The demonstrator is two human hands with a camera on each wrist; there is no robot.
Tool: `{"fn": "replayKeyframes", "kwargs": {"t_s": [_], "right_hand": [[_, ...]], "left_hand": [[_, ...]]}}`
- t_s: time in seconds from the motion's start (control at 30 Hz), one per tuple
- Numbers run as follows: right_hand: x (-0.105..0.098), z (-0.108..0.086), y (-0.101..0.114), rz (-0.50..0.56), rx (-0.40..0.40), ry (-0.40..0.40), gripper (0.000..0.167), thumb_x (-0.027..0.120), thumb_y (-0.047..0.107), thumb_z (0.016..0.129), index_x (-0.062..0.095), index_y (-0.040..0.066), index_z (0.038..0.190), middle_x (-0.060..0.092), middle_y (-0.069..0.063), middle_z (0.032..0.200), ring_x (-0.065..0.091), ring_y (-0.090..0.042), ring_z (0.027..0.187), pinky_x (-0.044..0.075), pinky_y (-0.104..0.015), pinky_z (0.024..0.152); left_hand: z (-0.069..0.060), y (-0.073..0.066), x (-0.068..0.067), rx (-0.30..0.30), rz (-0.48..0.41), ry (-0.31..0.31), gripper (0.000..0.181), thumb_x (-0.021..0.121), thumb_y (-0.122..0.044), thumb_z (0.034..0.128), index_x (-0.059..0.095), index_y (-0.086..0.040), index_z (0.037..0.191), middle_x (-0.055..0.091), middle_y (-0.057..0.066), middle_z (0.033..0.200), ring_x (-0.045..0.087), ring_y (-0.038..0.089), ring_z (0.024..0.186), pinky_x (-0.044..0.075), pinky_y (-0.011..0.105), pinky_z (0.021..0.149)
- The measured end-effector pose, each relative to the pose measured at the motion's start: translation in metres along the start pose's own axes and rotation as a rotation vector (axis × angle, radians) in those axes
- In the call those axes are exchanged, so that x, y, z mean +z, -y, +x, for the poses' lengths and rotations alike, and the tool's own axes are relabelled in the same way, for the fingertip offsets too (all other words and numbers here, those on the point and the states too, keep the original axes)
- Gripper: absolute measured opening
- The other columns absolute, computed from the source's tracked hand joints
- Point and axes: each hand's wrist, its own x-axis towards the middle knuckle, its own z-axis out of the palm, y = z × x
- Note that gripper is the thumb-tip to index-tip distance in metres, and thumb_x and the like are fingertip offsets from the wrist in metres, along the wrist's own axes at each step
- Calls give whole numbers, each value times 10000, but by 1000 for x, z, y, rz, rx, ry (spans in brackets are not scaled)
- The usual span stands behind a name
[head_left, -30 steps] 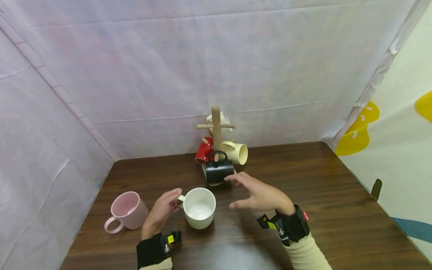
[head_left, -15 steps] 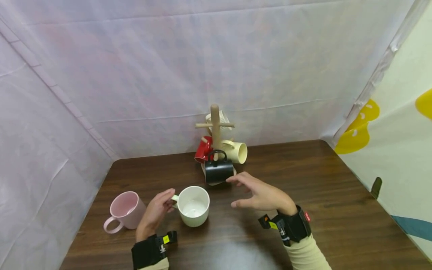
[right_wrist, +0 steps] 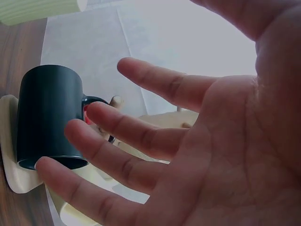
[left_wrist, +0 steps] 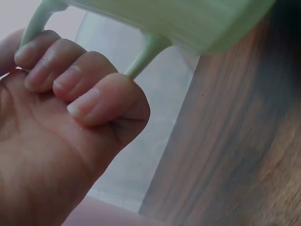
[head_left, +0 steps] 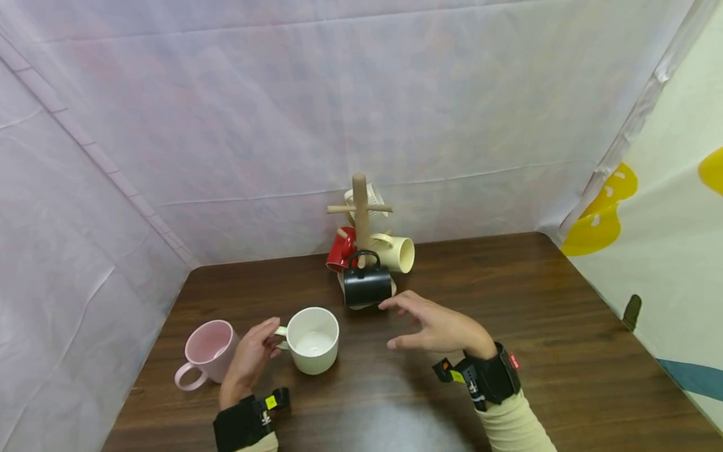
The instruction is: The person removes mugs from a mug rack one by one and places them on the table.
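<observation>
My left hand (head_left: 248, 358) grips the handle of a pale green-white mug (head_left: 312, 342); in the left wrist view the fingers of the hand (left_wrist: 75, 99) curl through the handle of the mug (left_wrist: 188, 19). The mug is upright with its opening facing up. My right hand (head_left: 437, 326) holds nothing, its fingers spread beside the black mug (head_left: 367, 286) on the wooden rack (head_left: 360, 220). In the right wrist view the open hand (right_wrist: 202, 141) is in front of the black mug (right_wrist: 49, 113); whether a fingertip touches it I cannot tell.
A pink mug (head_left: 211, 351) stands on the brown table (head_left: 536, 326) just left of my left hand. Around the rack are a red mug (head_left: 341, 251), a cream mug (head_left: 398, 254) and a white ribbed cup (head_left: 374, 199). A pale cloth wall (head_left: 254, 125) rises behind the table.
My left hand has moved left with the pale green-white mug, away from the rack and closer to the pink mug. My right hand has stayed nearly still.
</observation>
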Motion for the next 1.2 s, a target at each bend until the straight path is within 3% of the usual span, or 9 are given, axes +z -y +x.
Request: {"fn": "replayKeyframes", "kwargs": {"t_s": [0.13,0.4,0.77,1.2], "right_hand": [[1,0,0,-15,23,9,622,732,378,882,489,123,1395,493,-76,1330,531,-258,1194,487,-346,941],[1,1,-2,3,35,20,618,741,351,876,492,115,1390,494,-83,1318,526,-250,1183,483,-328,930],[3,3,-3,14,43,34,603,737,352,884,499,111,1383,497,-81,1310,516,-256,1184,484,-336,935],[5,4,-5,29,48,46,597,730,339,893,496,99,1387,496,-86,1296,507,-245,1172,482,-332,924]], "left_hand": [[-2,1,-3,-8,1,-28,325,377,-207,1072,512,-149,782,549,-62,740,519,83,691,401,232,655],[-3,2,-9,62,8,-16,362,357,-217,1082,492,-101,767,436,-34,716,419,97,657,371,222,621],[-4,2,-17,37,-2,-81,345,375,-205,1075,509,-147,762,385,-40,708,387,88,651,368,215,610],[-6,2,-20,13,15,-128,324,369,-194,1075,558,-146,816,446,-51,710,442,82,663,402,215,628]]}}
